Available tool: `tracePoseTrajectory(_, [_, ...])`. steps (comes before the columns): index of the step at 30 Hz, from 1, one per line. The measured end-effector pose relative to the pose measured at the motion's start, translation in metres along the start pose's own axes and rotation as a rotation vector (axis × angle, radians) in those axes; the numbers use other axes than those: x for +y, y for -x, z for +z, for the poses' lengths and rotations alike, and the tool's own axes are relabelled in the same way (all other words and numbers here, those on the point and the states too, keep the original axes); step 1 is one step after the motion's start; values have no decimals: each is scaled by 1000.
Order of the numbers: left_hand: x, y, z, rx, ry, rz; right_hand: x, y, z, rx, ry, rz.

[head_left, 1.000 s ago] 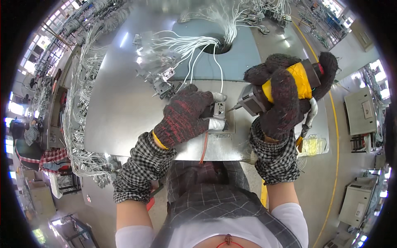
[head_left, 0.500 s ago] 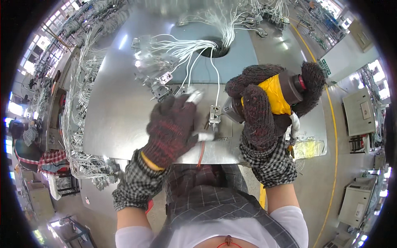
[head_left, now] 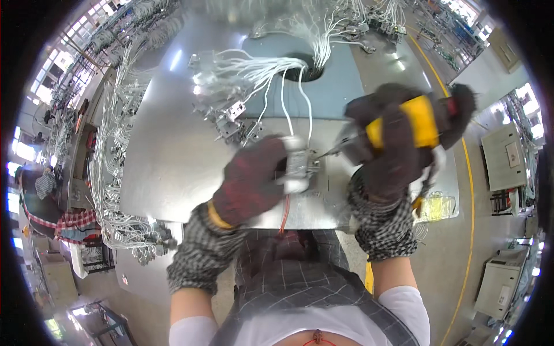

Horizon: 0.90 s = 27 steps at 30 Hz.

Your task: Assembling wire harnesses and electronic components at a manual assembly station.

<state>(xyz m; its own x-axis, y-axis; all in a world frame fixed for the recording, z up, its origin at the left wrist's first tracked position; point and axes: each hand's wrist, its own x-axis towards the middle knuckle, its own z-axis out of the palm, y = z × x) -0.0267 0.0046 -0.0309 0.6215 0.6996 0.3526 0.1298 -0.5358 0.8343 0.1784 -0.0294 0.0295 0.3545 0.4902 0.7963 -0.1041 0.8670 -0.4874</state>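
My left hand, in a dark knitted glove with white tape on the fingertips, pinches a small metal socket-like part on the bench. White cables run to it from a round hole. My right hand, gloved too, is wrapped round a dark power screwdriver with yellow tape on its body. The tool lies sideways; its thin bit points left, at the metal part or just beside it; blur hides whether they touch. Several similar metal parts on white cables lie beyond my left hand.
The metal bench has a blue-grey panel round the cable hole. A red cord hangs at the front edge. Bundled white cables hang on the left, near a seated person. A clear tray sits front right.
My left hand has moved right and closed on the metal part, where a second cable now leads. My right hand has shifted slightly right with the screwdriver, its bit now showing.
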Motion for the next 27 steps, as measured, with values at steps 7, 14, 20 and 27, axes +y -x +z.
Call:
tracePoseTrajectory(7, [-14,-14,7,-52,249,-350,-7,3,6,142,-60,24])
tracePoseTrajectory(14, [14,-25,2,-223,-337,-226,-2,9,24,136,33,82])
tracePoseTrajectory(20, [13,-21,4,-188,-293,-254,11,23,4,-115,548,-31])
tracePoseTrajectory(27, [18,-19,0,-191,-177,-366,-4,14,17,125,-45,186])
